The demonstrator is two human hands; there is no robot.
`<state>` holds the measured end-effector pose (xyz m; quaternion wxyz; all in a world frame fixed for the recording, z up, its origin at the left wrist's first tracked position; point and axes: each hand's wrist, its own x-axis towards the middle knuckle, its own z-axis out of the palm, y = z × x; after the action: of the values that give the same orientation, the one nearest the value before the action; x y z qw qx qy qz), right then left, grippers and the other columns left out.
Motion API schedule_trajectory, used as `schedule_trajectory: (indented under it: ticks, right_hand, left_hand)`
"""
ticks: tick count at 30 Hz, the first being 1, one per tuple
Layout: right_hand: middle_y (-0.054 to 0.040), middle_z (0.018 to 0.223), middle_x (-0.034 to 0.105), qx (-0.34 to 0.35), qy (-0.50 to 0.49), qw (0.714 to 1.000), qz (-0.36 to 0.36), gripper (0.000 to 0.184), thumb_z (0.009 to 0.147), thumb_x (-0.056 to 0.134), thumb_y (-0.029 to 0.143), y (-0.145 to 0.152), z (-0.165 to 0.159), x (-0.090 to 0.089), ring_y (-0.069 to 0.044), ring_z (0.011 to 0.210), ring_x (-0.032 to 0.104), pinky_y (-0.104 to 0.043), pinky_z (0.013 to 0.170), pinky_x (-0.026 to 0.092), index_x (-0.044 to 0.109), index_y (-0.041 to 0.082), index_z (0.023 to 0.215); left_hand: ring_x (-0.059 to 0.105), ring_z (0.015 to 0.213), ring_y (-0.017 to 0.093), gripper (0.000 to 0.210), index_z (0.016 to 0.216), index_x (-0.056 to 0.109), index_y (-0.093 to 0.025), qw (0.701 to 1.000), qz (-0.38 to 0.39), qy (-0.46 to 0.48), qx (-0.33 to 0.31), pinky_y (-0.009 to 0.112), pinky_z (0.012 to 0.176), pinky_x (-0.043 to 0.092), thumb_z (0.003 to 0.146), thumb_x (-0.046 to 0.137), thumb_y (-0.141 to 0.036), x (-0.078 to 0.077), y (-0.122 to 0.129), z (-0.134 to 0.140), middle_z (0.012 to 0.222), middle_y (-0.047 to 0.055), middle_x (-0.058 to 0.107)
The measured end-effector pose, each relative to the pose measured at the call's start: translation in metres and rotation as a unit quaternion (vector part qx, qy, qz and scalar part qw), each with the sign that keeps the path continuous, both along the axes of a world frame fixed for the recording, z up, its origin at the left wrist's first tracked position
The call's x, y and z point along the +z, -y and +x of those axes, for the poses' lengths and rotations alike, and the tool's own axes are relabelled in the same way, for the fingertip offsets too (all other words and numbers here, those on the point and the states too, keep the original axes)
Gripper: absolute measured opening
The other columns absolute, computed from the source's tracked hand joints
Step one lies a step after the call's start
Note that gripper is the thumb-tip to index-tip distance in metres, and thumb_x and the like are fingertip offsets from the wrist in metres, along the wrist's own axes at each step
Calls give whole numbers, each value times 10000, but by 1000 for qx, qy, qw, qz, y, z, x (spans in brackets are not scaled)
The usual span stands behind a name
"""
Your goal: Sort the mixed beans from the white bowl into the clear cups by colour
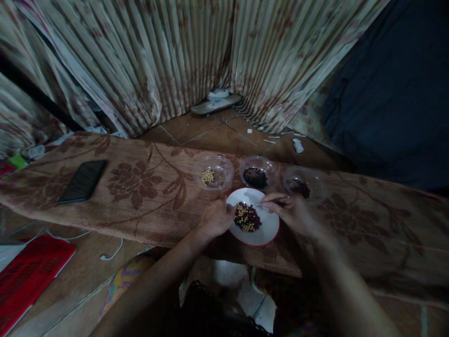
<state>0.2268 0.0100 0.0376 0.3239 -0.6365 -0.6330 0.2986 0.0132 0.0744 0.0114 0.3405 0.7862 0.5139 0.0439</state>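
"White with a red rim, the plate point(269, 227) is resting on the patterned cloth point(140, 220). Where are the mixed grains point(247, 216) lying?"

"Yellow and dark together, they are occupying the plate's surface, slightly toward 9 o'clock of its centre."

"State the left hand point(216, 219)."

"It is gripping the plate at 9 o'clock, thumb at the rim. The underside is not showing."

"And the right hand point(289, 210)?"

"It is pinching a slim metal utensil point(259, 204), entering over the rim from 2 o'clock. I cannot tell whether it is a spoon."

"Give the governing relation."

"The utensil's long axis is running roughly from 3 to 9 o'clock, inner end leftward. From that end, the grains are lying just beside, toward 8 o'clock. The left hand is sitting nearer to them; the utensil is spanning the right hand's gap."

"Surroundings?"

"Three clear bowls are standing beyond: pale-grain bowl point(227, 171) at 11, black-grain bowl point(272, 167) at 12, reddish-grain bowl point(317, 188) at 2."
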Motion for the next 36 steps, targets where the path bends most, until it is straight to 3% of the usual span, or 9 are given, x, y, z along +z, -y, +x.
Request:
schedule_trajectory:
  ticks: [10, 36]
  right_hand:
    - [-34, 793, 700, -1, -1, 999, 39, 238, 809, 591, 407, -3, -5, -7, -178, 685, 636, -277, 609, 485, 697, 193, 806]
    - [-36, 900, 717, 34, 9, 999, -6, 256, 822, 574, 424, -3, -6, -10, -197, 788, 655, -294, 681, 507, 698, 210, 890]
  left_hand:
    - [631, 881, 211, 273, 1042, 560, -148, 1000, 11, 9, -6, 333, 823, 480, 875, 375, -258, 2, 0, 0, 947, 104, 676]
    - [626, 970, 218, 321, 1120, 546, -155, 999, -7, 40, -1, 342, 873, 476, 889, 378, -301, 3, 1, -2, 1012, 113, 673]
